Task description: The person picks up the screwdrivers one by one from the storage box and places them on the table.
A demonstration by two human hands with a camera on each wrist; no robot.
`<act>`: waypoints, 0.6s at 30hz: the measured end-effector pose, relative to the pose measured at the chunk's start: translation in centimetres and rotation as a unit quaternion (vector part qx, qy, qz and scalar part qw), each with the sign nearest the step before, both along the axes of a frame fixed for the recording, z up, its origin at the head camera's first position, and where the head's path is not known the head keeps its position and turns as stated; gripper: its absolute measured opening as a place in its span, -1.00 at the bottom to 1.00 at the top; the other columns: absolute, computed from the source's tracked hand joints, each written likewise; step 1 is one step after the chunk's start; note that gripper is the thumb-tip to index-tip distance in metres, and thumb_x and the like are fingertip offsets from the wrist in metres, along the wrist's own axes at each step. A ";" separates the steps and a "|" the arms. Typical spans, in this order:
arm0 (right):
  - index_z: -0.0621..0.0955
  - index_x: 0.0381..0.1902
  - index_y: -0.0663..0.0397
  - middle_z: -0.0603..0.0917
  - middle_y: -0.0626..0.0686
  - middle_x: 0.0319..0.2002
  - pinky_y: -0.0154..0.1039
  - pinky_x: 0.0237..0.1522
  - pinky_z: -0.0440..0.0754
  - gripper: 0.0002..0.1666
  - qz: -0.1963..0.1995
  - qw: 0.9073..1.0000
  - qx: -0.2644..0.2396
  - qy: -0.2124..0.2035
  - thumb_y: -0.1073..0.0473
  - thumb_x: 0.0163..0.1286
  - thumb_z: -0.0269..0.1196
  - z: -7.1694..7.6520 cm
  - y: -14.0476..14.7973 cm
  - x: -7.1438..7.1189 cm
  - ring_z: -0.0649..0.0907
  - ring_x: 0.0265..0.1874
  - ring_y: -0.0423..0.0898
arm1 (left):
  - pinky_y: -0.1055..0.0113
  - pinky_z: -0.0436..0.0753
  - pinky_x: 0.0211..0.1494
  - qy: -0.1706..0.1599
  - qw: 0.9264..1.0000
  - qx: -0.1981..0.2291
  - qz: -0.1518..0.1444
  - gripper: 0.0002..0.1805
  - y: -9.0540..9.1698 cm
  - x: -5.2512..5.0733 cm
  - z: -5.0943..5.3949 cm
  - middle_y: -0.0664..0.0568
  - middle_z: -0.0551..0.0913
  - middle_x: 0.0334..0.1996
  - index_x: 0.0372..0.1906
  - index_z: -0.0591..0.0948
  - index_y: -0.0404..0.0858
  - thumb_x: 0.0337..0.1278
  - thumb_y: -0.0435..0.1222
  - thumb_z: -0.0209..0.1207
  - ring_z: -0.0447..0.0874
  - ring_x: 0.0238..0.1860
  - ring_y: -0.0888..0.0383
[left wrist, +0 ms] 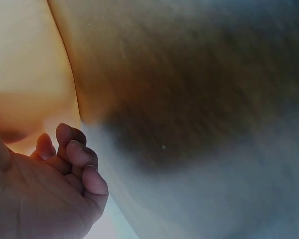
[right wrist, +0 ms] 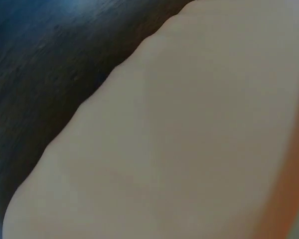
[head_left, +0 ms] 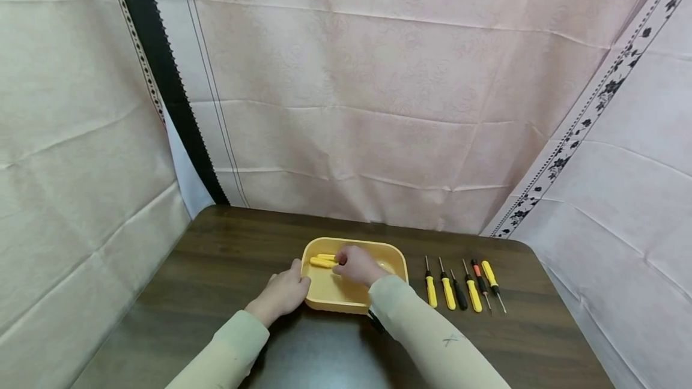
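Yellow tray near the table's far edge: left hand, fingers loosely bent, touches its left side; right hand, whether gripping cannot be told, is at yellow handles inside.

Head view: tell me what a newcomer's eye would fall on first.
The yellow tray near the middle of the dark table, with the right hand at the yellow handles inside and the left hand at its left edge. Next, the row of six screwdrivers to the right.
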State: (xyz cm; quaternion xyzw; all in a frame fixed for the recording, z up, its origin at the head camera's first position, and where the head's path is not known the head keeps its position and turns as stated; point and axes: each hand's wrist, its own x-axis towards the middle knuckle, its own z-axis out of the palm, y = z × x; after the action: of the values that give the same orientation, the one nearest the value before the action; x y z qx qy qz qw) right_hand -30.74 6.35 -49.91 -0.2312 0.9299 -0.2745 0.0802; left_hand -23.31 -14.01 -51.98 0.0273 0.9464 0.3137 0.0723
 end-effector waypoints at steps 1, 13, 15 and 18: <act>0.66 -0.27 0.10 0.60 -0.11 -0.41 -0.24 -0.25 0.52 -0.80 0.003 1.000 0.003 0.007 0.13 0.20 0.39 -0.1 -0.1 0.0 0.54 -0.41 -0.20 | -0.11 0.27 0.21 0.002 1.000 -0.001 0.000 -0.33 0.0 0.0 0.0 -0.19 0.53 0.16 0.42 0.15 -0.42 0.39 -0.08 -0.15 0.45 0.13 -0.15; 0.70 -0.42 0.00 0.58 -0.17 -0.49 -0.31 -0.39 0.47 -0.94 -0.008 1.000 0.019 0.024 0.17 0.21 0.39 -1.0 -0.9 -0.1 0.49 -0.53 -0.23 | -0.10 0.32 0.12 0.010 1.000 0.000 -0.004 -0.45 0.2 0.1 0.3 -0.15 0.60 0.03 0.30 0.27 -0.39 0.38 -0.11 -0.11 0.51 0.00 -0.11; 0.71 -0.43 0.02 0.59 -0.16 -0.49 -0.32 -0.40 0.47 -0.94 -0.005 1.000 0.017 0.025 0.18 0.20 0.39 -0.9 -0.8 -0.1 0.48 -0.54 -0.24 | -0.11 0.32 0.13 0.009 1.000 0.001 -0.004 -0.44 0.1 0.1 0.5 -0.15 0.60 0.02 0.30 0.27 -0.40 0.38 -0.12 -0.11 0.51 0.00 -0.10; 0.71 -0.43 0.05 0.59 -0.15 -0.50 -0.33 -0.41 0.47 -0.94 -0.002 1.000 0.020 0.021 0.19 0.21 0.39 -0.7 -0.6 0.1 0.48 -0.54 -0.24 | -0.11 0.31 0.13 0.005 1.000 0.000 -0.003 -0.43 0.0 0.2 0.5 -0.16 0.60 0.04 0.32 0.25 -0.41 0.38 -0.12 -0.11 0.51 0.01 -0.10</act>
State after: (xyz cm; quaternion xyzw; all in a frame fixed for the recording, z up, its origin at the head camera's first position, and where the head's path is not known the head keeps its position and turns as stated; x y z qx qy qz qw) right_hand -30.67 5.80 -50.57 -0.2337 0.9370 -0.2514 0.0644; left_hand -23.14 -13.97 -51.47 0.0316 0.9466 0.3135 0.0686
